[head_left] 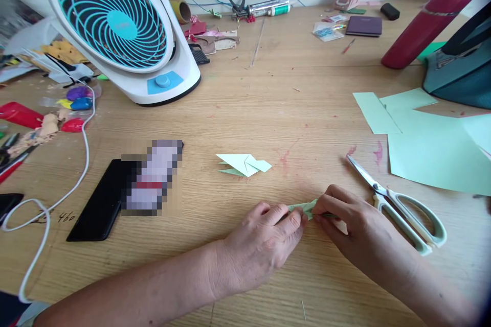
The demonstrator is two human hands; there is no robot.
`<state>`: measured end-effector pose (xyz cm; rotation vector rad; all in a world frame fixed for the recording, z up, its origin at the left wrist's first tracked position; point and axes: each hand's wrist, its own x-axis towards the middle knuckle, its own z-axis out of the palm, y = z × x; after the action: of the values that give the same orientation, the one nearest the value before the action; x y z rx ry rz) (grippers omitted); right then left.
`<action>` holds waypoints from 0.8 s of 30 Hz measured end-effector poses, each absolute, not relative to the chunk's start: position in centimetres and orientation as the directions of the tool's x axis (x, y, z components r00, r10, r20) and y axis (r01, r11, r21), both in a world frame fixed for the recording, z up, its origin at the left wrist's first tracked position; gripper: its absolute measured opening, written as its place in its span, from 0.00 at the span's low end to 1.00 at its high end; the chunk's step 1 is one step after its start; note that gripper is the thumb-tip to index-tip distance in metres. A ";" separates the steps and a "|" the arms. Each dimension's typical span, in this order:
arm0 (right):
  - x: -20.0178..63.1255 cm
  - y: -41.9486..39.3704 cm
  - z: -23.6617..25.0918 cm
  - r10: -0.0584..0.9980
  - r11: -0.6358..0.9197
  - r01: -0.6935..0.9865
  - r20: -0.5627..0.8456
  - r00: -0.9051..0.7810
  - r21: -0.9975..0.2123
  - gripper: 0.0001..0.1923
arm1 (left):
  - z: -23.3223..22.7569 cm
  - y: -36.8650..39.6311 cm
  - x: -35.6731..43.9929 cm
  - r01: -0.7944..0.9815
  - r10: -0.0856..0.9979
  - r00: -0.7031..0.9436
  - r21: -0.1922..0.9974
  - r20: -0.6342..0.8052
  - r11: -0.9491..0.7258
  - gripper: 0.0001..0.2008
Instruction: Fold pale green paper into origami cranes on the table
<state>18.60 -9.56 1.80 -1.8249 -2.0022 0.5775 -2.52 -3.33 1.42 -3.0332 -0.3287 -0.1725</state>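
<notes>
Low on the table, a small piece of folded light green paper (308, 208) lies between my two hands, mostly covered by fingers. My left hand (266, 240) presses its left part down with curled fingers. On its right end, the thumb and fingers of my right hand (345, 217) pinch the paper. Just beyond my hands rests a finished-looking folded paper figure (245, 164) with pointed ends, touched by neither hand. Scissors with pale green handles (402, 209) lie beside my right hand, their blades slightly apart.
Light green paper sheets (441, 148) lie at the right, near a teal bag (460, 71) and a red flask (425, 30). A white fan (169, 79) stands back left. A black phone-like slab (97, 209) and a white cable (86, 148) lie at the left.
</notes>
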 end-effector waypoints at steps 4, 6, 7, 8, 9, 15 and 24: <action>18.6 -9.7 1.6 0.987 0.157 0.855 0.057 -0.148 -0.494 0.10 | 1.3 -3.2 -2.6 0.204 0.193 0.973 -0.075 0.128 -0.976 0.17; 18.5 -9.9 1.4 0.984 0.179 0.866 0.086 -0.156 -0.468 0.10 | 1.3 -3.2 -2.7 0.192 0.182 0.976 -0.080 0.124 -0.978 0.16; 18.5 -9.9 1.3 0.982 0.186 0.872 0.099 -0.158 -0.452 0.10 | 1.3 -3.2 -2.7 0.189 0.179 0.977 -0.081 0.120 -0.979 0.16; 18.4 -10.0 1.2 0.980 0.195 0.878 0.111 -0.162 -0.436 0.10 | 1.4 -3.3 -2.7 0.189 0.178 0.976 -0.083 0.121 -0.978 0.16; 18.3 -10.1 1.1 0.978 0.206 0.883 0.121 -0.170 -0.421 0.11 | 1.4 -3.3 -2.7 0.191 0.180 0.976 -0.085 0.123 -0.978 0.16; 18.0 -10.8 0.9 0.958 0.270 0.900 0.186 -0.217 -0.342 0.12 | 1.3 -3.4 -2.5 0.209 0.197 0.969 -0.070 0.150 -0.975 0.15; 18.3 -12.1 0.9 0.926 0.358 0.849 0.265 -0.270 -0.388 0.11 | 1.6 -3.5 -2.4 0.220 0.208 0.968 -0.076 0.139 -0.973 0.15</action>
<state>18.26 -12.08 0.95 -1.5436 -2.1832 0.2328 -2.36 -3.52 1.62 -3.0262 -0.3298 -0.1987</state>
